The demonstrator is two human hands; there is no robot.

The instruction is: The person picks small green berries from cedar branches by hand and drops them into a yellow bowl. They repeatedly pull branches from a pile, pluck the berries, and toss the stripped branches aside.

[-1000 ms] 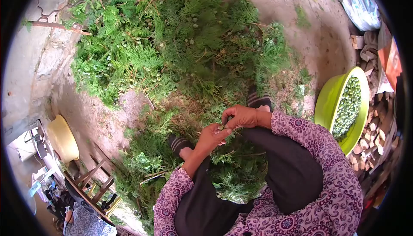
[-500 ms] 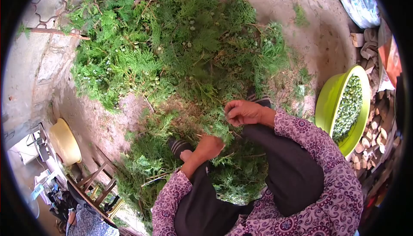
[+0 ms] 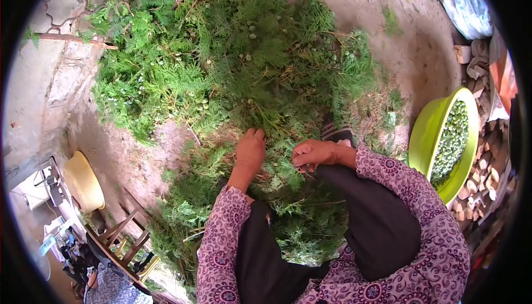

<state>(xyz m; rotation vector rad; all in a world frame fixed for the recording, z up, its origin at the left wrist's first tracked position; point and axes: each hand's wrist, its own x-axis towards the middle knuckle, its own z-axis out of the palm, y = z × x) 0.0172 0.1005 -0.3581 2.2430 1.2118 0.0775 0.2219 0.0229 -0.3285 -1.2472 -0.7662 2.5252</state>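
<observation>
Conifer branches: we see the scale-leaved, cone-bearing branches (image 3: 166, 77) heaped across the upper left and centre of the frame, with more sprays between the legs; this loose spread, we judge, puts sprigs within easy reach.
Left hand: left of centre, the left hand (image 3: 251, 149) meets the heap's lower edge, back upward, fingers bent down into the foliage; we cannot tell whether they grip a sprig.
Left arm: we trace it rising from the bottom edge, extended, wrist nearly straight.
Right hand: at centre, the right hand (image 3: 315, 154) has its fingers curled in towards the thumb; any contents are hidden from us.
Right arm: we find it bent inward over the dark-trousered knee (image 3: 354, 187), perhaps for support.
Lime-green tub: at right, the tub (image 3: 419, 138) contains small green cones (image 3: 451, 138), placed, we judge, conveniently beside the right arm.
</observation>
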